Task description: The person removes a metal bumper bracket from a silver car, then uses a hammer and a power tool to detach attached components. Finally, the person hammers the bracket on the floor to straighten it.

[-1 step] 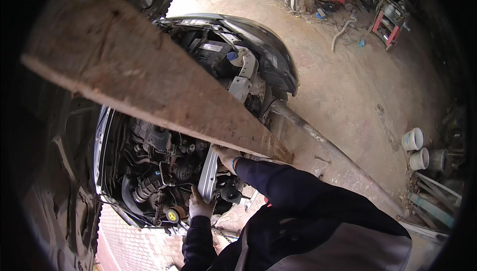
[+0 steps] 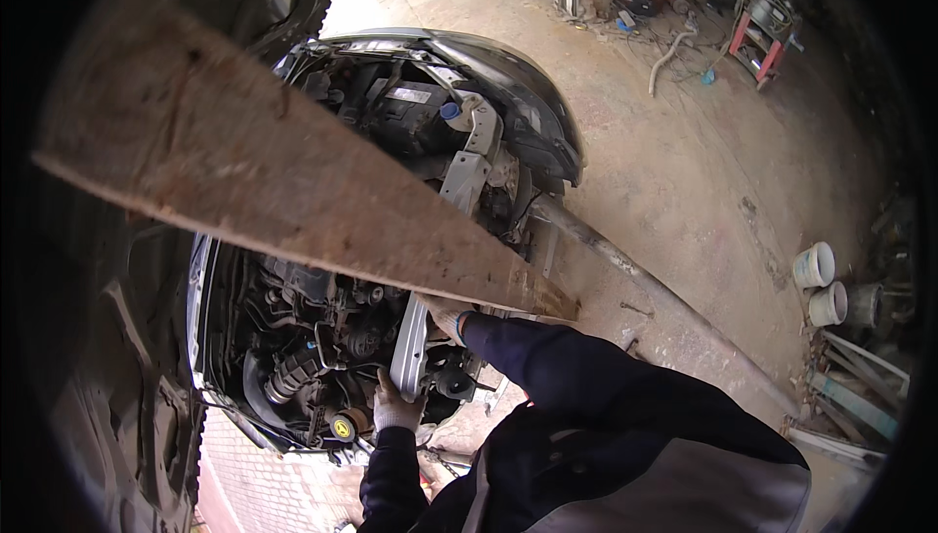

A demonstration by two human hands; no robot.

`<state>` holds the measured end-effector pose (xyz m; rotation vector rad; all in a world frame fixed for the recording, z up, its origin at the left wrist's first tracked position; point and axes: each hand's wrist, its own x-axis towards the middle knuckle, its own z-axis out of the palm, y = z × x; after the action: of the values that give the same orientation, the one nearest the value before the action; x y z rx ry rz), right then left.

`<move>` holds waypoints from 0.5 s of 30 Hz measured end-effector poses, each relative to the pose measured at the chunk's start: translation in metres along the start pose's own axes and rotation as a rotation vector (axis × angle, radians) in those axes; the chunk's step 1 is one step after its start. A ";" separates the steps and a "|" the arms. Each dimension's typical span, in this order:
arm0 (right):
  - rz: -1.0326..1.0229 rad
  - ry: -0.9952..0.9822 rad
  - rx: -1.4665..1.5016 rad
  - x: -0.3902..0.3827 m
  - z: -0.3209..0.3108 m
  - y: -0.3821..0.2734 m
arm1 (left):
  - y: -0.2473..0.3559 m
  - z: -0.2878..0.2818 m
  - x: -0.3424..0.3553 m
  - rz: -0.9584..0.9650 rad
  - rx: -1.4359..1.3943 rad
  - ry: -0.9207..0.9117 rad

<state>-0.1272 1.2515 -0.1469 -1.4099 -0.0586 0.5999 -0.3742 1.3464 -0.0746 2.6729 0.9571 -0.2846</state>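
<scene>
In the open engine bay, a silver metal crossmember (image 2: pixel 411 345) runs along the front of the car. My left hand (image 2: pixel 396 408), in a pale glove, grips its near end, with the thumb up along one side and the other fingers mostly hidden. My right hand (image 2: pixel 449 318), also gloved, holds the same crossmember farther up, by its outer edge; its fingertips are partly covered. A broad rusty beam (image 2: pixel 293 186) crosses above the bay, close to the camera, and hides the middle of the crossmember. Beside my left hand is a yellow-marked round cap (image 2: pixel 342 427).
The raised hood (image 2: pixel 127 357) stands at the left. A long metal pole (image 2: pixel 664 294) slants from the car's front across the floor. White buckets (image 2: pixel 813 265) and scrap strips (image 2: pixel 860 396) lie at the right; a red stand (image 2: pixel 757 44) is at the far right.
The view has shifted slightly, so the rusty beam sits a little lower and farther left. Both hands keep their places on the crossmember.
</scene>
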 end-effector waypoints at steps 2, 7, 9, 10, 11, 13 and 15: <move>0.081 -0.022 -0.002 -0.004 0.002 0.004 | 0.009 -0.009 0.001 0.005 0.022 -0.016; 0.146 -0.115 0.075 -0.028 0.005 -0.011 | 0.017 -0.033 0.000 -0.009 0.100 -0.001; 0.170 -0.139 0.090 -0.034 0.005 -0.020 | 0.020 -0.046 0.004 -0.008 0.131 -0.001; 0.182 -0.152 0.097 -0.037 0.005 -0.022 | 0.022 -0.050 0.005 0.038 0.025 0.041; 0.189 -0.166 0.103 -0.039 0.005 -0.025 | 0.024 -0.053 0.006 -0.008 0.075 -0.008; 0.208 -0.185 0.110 -0.042 0.006 -0.027 | 0.027 -0.055 0.008 -0.021 0.160 -0.019; 0.224 -0.205 0.115 -0.044 0.008 -0.028 | 0.029 -0.055 0.009 0.068 0.165 0.001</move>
<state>-0.1578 1.2387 -0.1057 -1.2486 -0.0288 0.9186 -0.3442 1.3482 -0.0196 2.8478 0.8756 -0.3624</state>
